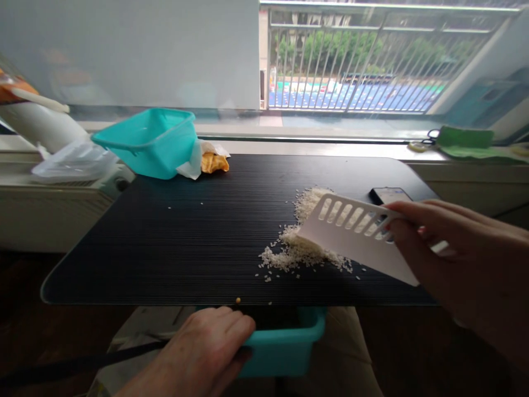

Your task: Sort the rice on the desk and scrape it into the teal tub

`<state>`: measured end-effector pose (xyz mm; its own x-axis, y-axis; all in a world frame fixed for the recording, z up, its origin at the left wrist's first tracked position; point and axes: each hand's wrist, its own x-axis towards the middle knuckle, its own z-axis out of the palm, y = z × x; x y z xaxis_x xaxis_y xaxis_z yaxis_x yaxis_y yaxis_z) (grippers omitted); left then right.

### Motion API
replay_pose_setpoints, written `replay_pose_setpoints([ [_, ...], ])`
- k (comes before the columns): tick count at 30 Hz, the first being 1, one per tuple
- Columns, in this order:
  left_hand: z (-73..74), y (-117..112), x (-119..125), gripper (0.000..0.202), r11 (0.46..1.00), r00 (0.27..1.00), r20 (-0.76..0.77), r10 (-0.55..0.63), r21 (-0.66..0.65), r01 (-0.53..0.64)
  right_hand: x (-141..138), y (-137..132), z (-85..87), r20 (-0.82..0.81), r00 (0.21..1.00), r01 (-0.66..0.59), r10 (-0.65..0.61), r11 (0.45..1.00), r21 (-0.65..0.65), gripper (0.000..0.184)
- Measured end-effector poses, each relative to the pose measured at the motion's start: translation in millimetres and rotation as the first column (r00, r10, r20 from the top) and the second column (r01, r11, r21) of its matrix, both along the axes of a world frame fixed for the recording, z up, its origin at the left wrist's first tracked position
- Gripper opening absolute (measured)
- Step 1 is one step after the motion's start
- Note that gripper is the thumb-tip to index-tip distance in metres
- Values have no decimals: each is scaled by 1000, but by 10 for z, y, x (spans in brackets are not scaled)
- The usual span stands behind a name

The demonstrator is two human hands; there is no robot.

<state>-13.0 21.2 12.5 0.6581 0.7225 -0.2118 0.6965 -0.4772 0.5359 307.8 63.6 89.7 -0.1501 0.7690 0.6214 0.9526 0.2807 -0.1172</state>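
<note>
My right hand (430,237) is closed on a white plastic scraper (351,242) with a row of slots along its top. The scraper is tilted, its near left corner at a spread of rice grains (297,251) on the dark tabletop. Part of the rice shows behind it and through the slots. My left hand (210,344) is wrapped over the rim of a teal plastic bin (285,353), held just below the table's front edge. The inside of this bin is mostly in shadow.
A second teal bin (144,143) stands at the back left, beside crumpled orange and white packaging (215,160). A phone (390,196) lies behind my right hand. A tiny yellowish bit (238,300) sits at the front edge of the black table (165,248). Green cloth (465,140) lies on the windowsill.
</note>
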Motion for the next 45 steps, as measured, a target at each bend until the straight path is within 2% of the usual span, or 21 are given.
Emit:
replay_pose_setpoints([
  [4,14,-2,8,22,1000,999,-35,-18,3,18,-80,17,31,-38,997,-71,69,995,-64,21],
  [9,9,-8,11,22,1000,1000,-22,-6,24,7,-42,82,102,20,1000,21,-21,1000,16,21],
  [15,9,16,14,22,1000,999,-33,-13,-10,13,-105,257,147,6,999,-42,43,992,-118,25],
  [22,-45,-38,-20,17,1000,1000,-13,16,-16,-16,-119,195,212,-27,999,-49,47,997,-60,24],
  [30,-66,-26,-33,20,999,1000,-11,30,-26,-30,-158,233,144,-13,997,-77,76,991,-108,22],
  [33,-68,-33,-33,19,999,999,-3,39,-24,-39,-164,228,128,-52,988,-147,143,986,-81,19],
  [36,-54,-37,-26,18,998,998,-10,58,-39,-58,-175,181,136,-81,987,-147,141,986,-82,23],
  [42,7,-39,-6,20,998,998,2,58,-30,-58,-217,81,125,-56,974,-224,220,972,-66,18],
  [45,18,-37,1,21,999,999,3,50,2,-50,-236,69,113,-38,975,-219,218,975,-31,18],
])
